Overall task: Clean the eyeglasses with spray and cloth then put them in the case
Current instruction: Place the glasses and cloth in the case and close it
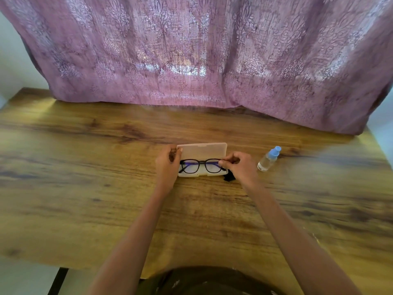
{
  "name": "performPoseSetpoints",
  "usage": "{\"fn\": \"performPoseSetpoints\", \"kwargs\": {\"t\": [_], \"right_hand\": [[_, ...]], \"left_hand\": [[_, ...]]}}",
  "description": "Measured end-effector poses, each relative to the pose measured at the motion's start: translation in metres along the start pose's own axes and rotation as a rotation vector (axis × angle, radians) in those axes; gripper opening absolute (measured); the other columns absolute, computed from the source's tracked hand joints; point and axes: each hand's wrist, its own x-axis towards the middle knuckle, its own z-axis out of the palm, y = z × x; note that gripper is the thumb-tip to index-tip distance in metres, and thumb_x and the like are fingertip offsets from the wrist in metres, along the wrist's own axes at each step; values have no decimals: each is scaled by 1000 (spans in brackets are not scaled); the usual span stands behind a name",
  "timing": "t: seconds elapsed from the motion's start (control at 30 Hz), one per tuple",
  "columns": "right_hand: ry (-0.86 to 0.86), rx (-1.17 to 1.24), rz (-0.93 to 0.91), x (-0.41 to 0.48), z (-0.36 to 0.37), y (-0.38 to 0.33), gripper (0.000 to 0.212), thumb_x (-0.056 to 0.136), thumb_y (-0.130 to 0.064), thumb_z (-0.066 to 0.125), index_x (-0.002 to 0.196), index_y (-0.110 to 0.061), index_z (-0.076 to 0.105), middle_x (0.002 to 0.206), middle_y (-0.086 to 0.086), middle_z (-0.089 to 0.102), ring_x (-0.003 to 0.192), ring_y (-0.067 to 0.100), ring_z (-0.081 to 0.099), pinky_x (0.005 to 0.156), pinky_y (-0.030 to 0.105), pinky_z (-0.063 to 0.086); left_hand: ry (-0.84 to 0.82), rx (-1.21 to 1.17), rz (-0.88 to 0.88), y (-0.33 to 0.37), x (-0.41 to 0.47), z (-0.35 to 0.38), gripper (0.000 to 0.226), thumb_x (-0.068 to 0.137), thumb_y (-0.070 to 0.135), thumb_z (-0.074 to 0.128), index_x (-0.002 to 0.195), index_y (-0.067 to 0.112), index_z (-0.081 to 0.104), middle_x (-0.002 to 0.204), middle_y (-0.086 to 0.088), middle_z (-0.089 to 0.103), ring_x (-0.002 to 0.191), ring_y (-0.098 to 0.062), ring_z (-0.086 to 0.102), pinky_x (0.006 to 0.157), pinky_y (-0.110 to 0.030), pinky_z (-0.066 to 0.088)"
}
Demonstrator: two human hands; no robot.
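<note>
Black-framed eyeglasses (201, 166) lie folded in the lower half of an open translucent white case (202, 151) at the middle of the wooden table. My left hand (167, 165) is at the case's left end, its fingers curled round the lid's corner and the frame's left end. My right hand (239, 165) pinches the right end of the frame. A black cloth (229, 177) peeks out from under my right hand, just right of the case. A clear spray bottle (268, 159) with a blue cap stands to the right.
The wooden table (106, 188) stretches wide to both sides and toward me. A pink patterned curtain (202, 60) hangs down onto the table's far edge behind the case.
</note>
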Motion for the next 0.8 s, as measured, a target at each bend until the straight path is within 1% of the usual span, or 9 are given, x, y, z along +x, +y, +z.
{"fn": "performPoseSetpoints", "kwargs": {"t": [0.13, 0.23, 0.3, 0.37, 0.5, 0.6, 0.7, 0.73, 0.8], "right_hand": [[1, -31, -30, -1, 1, 1, 14, 76, -18, 82, 82, -13, 71, 74, -9, 67, 66, 0, 59, 58, 5, 44], [1, -39, -47, -2, -2, 0, 12, 81, -24, 78, 88, -15, 73, 80, -9, 68, 71, 0, 59, 59, 7, 43], [26, -70, -59, -3, -7, -1, 13, 85, -28, 74, 94, -19, 73, 83, -12, 66, 74, -3, 57, 58, 6, 42], [71, -95, -72, -5, -12, 1, 11, 88, -26, 71, 97, -19, 72, 81, -17, 61, 74, -5, 55, 57, 3, 40], [125, -204, -103, -8, -18, 8, 15, 90, -20, 68, 103, -13, 69, 88, -6, 63, 74, -2, 55, 57, 8, 40], [128, -274, -98, -9, -21, 12, 22, 87, -24, 72, 105, -12, 67, 98, 1, 61, 78, 4, 56, 62, 9, 40], [77, -357, -47, -10, -21, 15, 24, 86, -30, 72, 100, -12, 64, 97, 3, 61, 85, 14, 58, 68, 20, 43], [65, -379, -35, -10, -21, 16, 20, 87, -29, 72, 95, -13, 62, 94, 3, 61, 81, 13, 56, 64, 20, 41], [62, -391, -16, -10, -20, 15, 15, 87, -23, 72, 87, -16, 59, 85, -1, 59, 69, 5, 51, 55, 14, 33]], "left_hand": [[-9, 18, -10, 2, 0, 0, 10, 96, 22, 58, 97, 13, 64, 82, -1, 64, 73, -18, 59, 63, -25, 47], [-20, 33, -17, 5, 1, -1, 12, 97, 21, 58, 99, 12, 65, 83, 1, 62, 73, -16, 58, 61, -16, 43], [-22, 33, -47, 7, 2, -1, 14, 96, 20, 58, 102, 10, 66, 83, 1, 62, 73, -16, 58, 61, -16, 42], [-26, 29, -84, 9, 3, -1, 18, 96, 21, 59, 106, 9, 67, 84, 1, 63, 74, -16, 59, 60, -16, 43], [-48, 26, -141, 11, 6, -2, 20, 96, 24, 59, 109, 11, 67, 84, 4, 62, 72, -8, 56, 58, -7, 42], [-63, 36, -179, 13, 10, -2, 20, 96, 26, 59, 109, 13, 66, 84, 3, 63, 69, -4, 55, 56, -9, 41], [-80, 61, -196, 15, 13, -2, 21, 95, 26, 60, 108, 11, 67, 88, -1, 65, 75, -12, 56, 56, -10, 37], [-84, 66, -202, 16, 13, -3, 22, 95, 26, 60, 109, 11, 66, 88, 0, 64, 76, -12, 56, 56, -10, 37], [-95, 65, -220, 18, 15, -3, 23, 94, 26, 61, 111, 10, 66, 89, 0, 64, 77, -13, 56, 56, -10, 37]]}}
